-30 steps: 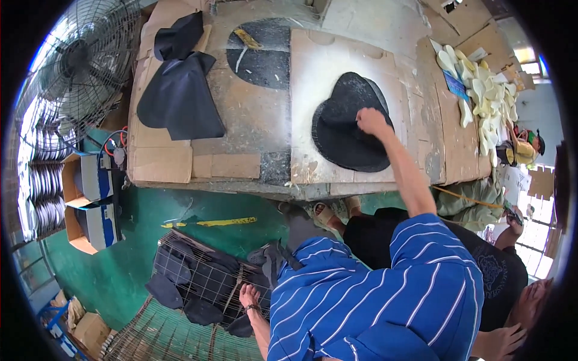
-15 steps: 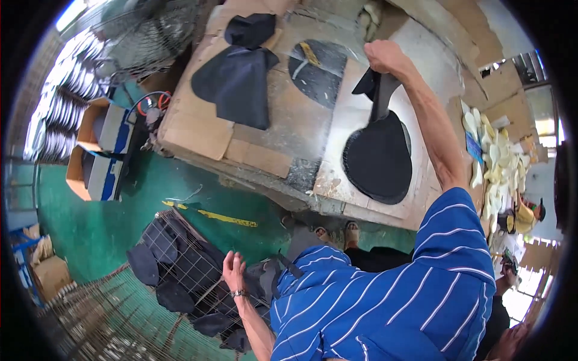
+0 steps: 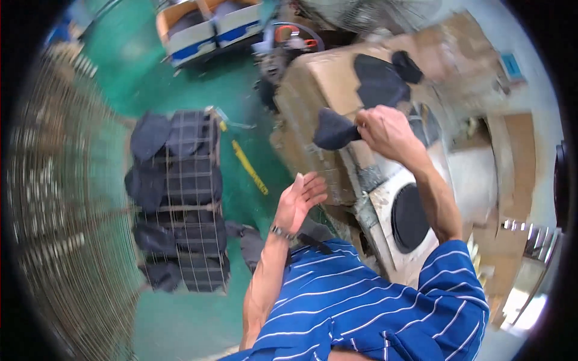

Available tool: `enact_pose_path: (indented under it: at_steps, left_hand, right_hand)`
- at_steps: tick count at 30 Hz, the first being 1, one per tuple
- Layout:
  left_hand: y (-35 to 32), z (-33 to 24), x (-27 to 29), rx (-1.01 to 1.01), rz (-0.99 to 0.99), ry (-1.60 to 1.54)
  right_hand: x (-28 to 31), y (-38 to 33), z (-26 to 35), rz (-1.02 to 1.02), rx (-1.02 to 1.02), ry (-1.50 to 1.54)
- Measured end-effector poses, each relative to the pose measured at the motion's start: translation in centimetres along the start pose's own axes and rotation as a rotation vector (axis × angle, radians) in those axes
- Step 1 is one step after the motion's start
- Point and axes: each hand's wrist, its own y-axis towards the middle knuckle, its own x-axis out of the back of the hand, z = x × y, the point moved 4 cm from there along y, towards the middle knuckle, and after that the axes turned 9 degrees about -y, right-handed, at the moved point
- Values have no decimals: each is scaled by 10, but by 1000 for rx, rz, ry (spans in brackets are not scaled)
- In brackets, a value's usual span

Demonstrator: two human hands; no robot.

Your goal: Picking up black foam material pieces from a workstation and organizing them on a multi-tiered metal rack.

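My right hand (image 3: 388,133) is closed on one end of a limp black cut piece (image 3: 335,129), perhaps fabric, held up over the edge of the work table (image 3: 313,84). The piece's other end spreads out to the left of my fist. Lower and to the left, my left hand (image 3: 301,200) is empty, palm up with its fingers stretched out. On a white board (image 3: 385,198) under my right forearm lies a stack of rounded black pieces (image 3: 410,219). More black pieces (image 3: 380,81) rest on cardboard farther along the table.
A wire grid rack (image 3: 192,207) with several black pieces stands on the green floor (image 3: 168,328) to my left. Behind it curves a large wire mesh (image 3: 72,198). Two blue-and-white boxes (image 3: 192,51) sit at the far left, near orange-handled gear (image 3: 288,33) and a fan guard (image 3: 367,12).
My view has turned left toward the rack. My right hand has carried the black piece off the stack and leftward to the table's edge. My left hand has risen toward it.
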Motion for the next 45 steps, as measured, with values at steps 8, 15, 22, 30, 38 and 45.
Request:
enact_pose_path:
  at_steps: [8,15,22,30,38,45]
  left_hand:
    - [-97,-103,117,-593,-326,-322]
    - [-225,-113,257,-863,-610,-445]
    - [-334,-95,316,-1178,-621,-809]
    - [-407,-79,369,-1554,-676,-942]
    - [-434,-67,408,-1758,-641,-1073]
    - [-510,-87,474,-1839,-710,-1103]
  right_hand:
    - [-40,39,262,-43,560,123]
    - [-87,13,441,94,882,114]
    - [-127,-6,561,127,937,282]
    - [-175,-17,662,268,1035,384]
    - [-184,-19,729,305,1228,348]
    - [-206,-36,846,315,1350,382]
